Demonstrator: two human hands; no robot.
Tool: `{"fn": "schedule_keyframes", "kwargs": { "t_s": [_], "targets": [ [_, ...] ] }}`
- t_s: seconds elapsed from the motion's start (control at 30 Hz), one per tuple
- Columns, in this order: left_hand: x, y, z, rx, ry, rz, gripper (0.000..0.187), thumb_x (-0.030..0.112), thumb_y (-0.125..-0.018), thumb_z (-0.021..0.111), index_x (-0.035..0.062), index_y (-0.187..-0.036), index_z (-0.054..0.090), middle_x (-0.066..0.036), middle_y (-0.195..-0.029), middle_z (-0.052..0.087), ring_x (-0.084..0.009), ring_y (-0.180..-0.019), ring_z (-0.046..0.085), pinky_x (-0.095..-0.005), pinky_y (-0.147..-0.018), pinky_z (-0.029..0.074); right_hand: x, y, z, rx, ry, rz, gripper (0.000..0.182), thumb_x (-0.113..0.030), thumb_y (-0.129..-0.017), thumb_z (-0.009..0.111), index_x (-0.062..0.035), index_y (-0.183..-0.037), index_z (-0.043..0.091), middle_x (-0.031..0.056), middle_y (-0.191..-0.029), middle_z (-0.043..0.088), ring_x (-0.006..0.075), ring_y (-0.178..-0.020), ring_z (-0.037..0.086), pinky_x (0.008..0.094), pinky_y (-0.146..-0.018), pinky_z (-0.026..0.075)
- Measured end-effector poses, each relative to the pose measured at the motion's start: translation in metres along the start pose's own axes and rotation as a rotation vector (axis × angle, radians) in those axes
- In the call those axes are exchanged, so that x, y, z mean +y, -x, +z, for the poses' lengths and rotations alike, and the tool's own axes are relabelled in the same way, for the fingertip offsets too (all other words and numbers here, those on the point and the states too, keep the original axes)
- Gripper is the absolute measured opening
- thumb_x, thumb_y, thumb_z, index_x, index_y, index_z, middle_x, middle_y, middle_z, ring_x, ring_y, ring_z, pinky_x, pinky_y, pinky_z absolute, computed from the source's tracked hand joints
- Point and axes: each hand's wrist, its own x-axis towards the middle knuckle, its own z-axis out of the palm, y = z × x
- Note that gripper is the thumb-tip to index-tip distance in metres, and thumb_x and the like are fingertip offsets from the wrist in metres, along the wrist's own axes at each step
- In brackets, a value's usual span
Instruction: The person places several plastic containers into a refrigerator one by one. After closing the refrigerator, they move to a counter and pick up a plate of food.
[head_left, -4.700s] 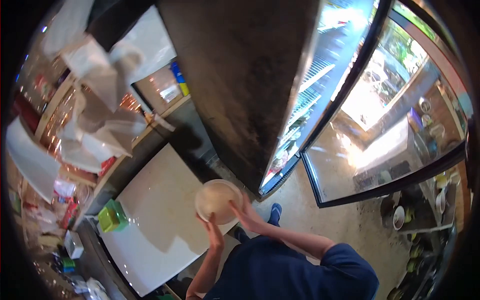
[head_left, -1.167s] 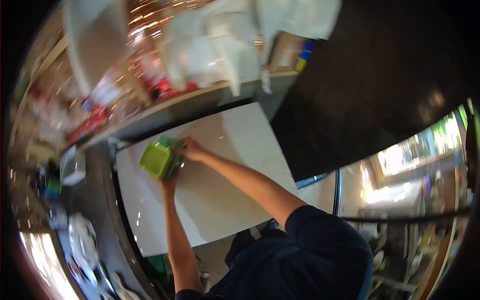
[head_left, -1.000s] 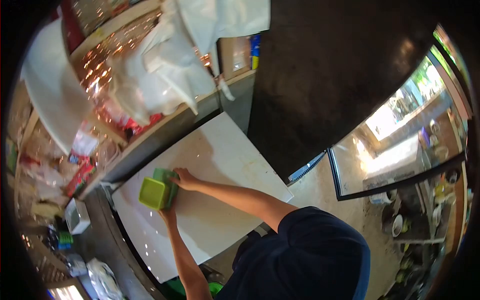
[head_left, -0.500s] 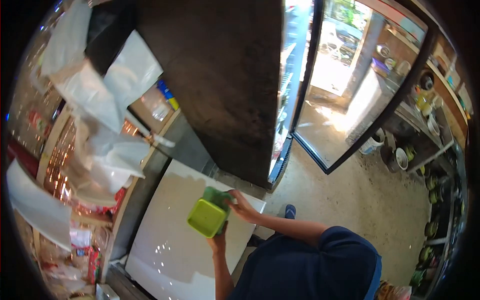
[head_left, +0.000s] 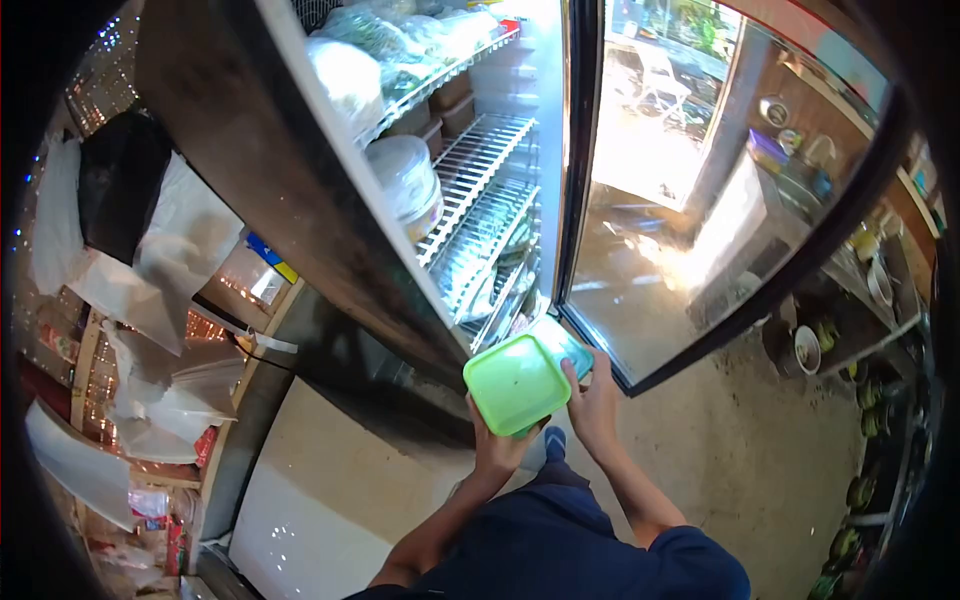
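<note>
A green square container [head_left: 515, 383] and a teal-green container [head_left: 565, 348] just behind it are held in front of my body. My left hand [head_left: 497, 445] grips the green container from its lower left side. On the right, my right hand [head_left: 594, 400] has its fingers round the teal one's edge. Both are near the base of an upright fridge with its glass door [head_left: 632, 383] open. Wire shelves [head_left: 478, 170] inside hold bagged goods [head_left: 385, 45] and a round clear tub [head_left: 403, 180].
A white surface [head_left: 300, 500] lies at lower left. Shelves with plastic bags [head_left: 205, 235] stand on the left. Through the glass door a white chair [head_left: 660, 80] shows. Pots and bowls [head_left: 806, 350] line the right side.
Both hands and the containers have moved right, away from over the white surface to the fridge opening. The view has turned, so the fridge's inside shelves now show.
</note>
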Motion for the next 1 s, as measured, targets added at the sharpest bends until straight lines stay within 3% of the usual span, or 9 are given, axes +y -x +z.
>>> {"fn": "schedule_keyframes", "kwargs": {
  "t_s": [0.1, 0.2, 0.3, 0.5, 0.7, 0.77, 0.87, 1.0],
  "targets": [
    [0.007, -0.070, 0.023, -0.069, -0.086, 0.009, 0.063, 0.022, -0.075, 0.082, 0.0008, -0.128, 0.056, -0.020, -0.135, 0.048, -0.0428, -0.128, 0.035, -0.0547, -0.107, 0.028, -0.011, -0.078, -0.020, 0.011, 0.047, -0.104, 0.038, -0.025, -0.096, 0.062, 0.0029, -0.121, 0.054, 0.0233, -0.113, 0.057, 0.0347, -0.099, 0.063, 0.0395, -0.076, 0.053],
    [0.033, -0.145, 0.031, 0.205, -0.161, 0.096, 0.097, 0.018, -0.069, 0.086, -0.0018, -0.143, 0.026, -0.027, -0.138, 0.030, -0.0467, -0.126, 0.032, -0.0551, -0.106, 0.028, -0.025, -0.165, -0.026, -0.014, 0.019, -0.245, 0.041, -0.032, -0.098, 0.057, 0.0017, -0.121, 0.054, 0.0245, -0.111, 0.059, 0.0398, -0.103, 0.060, 0.0428, -0.086, 0.048],
    [0.081, -0.217, 0.016, 0.369, -0.213, 0.138, 0.108, 0.011, -0.066, 0.086, -0.0032, -0.145, 0.015, -0.029, -0.138, 0.030, -0.0468, -0.126, 0.032, -0.0545, -0.106, 0.029, -0.050, -0.242, -0.021, -0.081, -0.023, -0.310, 0.045, -0.038, -0.098, 0.054, 0.0012, -0.120, 0.054, 0.0256, -0.113, 0.060, 0.0420, -0.106, 0.059, 0.0446, -0.089, 0.047],
    [0.107, -0.311, -0.010, 0.577, -0.261, 0.162, 0.121, 0.018, -0.062, 0.089, -0.0019, -0.150, 0.008, -0.031, -0.134, 0.036, -0.0468, -0.124, 0.036, -0.0534, -0.107, 0.029, -0.087, -0.351, 0.018, -0.178, -0.122, -0.454, 0.050, -0.043, -0.098, 0.051, 0.0018, -0.119, 0.054, 0.0277, -0.112, 0.062, 0.0439, -0.108, 0.060, 0.0455, -0.089, 0.047],
    [0.084, -0.349, -0.021, 0.655, -0.337, -0.005, 0.127, 0.022, -0.059, 0.091, 0.0007, -0.151, 0.006, -0.033, -0.133, 0.036, -0.0478, -0.125, 0.035, -0.0542, -0.106, 0.031, -0.095, -0.397, 0.065, -0.260, -0.237, -0.460, 0.047, -0.038, -0.096, 0.057, 0.0051, -0.115, 0.057, 0.0290, -0.106, 0.064, 0.0434, -0.106, 0.061, 0.0465, -0.088, 0.047],
    [0.075, -0.359, -0.023, 0.685, -0.348, -0.013, 0.125, 0.025, -0.059, 0.092, -0.0017, -0.148, 0.008, -0.034, -0.130, 0.038, -0.0489, -0.123, 0.038, -0.0548, -0.106, 0.032, -0.095, -0.409, 0.080, -0.247, -0.195, -0.526, 0.048, -0.038, -0.096, 0.058, 0.0059, -0.115, 0.057, 0.0283, -0.108, 0.064, 0.0432, -0.104, 0.062, 0.0463, -0.088, 0.048],
    [0.061, -0.373, -0.026, 0.690, -0.393, -0.140, 0.121, 0.035, -0.058, 0.091, -0.0069, -0.143, 0.015, -0.040, -0.125, 0.041, -0.0522, -0.118, 0.044, -0.0552, -0.105, 0.035, -0.098, -0.426, 0.095, -0.301, -0.193, -0.490, 0.049, -0.039, -0.094, 0.060, 0.0049, -0.115, 0.058, 0.0282, -0.107, 0.065, 0.0428, -0.104, 0.063, 0.0461, -0.088, 0.049],
    [0.027, -0.403, -0.026, 0.705, -0.515, -0.207, 0.120, 0.040, -0.059, 0.090, -0.0083, -0.142, 0.019, -0.040, -0.128, 0.041, -0.0520, -0.118, 0.046, -0.0552, -0.101, 0.040, -0.102, -0.451, 0.111, -0.342, -0.120, -0.424, 0.052, -0.043, -0.091, 0.062, 0.0042, -0.114, 0.061, 0.0295, -0.104, 0.067, 0.0445, -0.104, 0.064, 0.0472, -0.087, 0.050]
  ]
}}
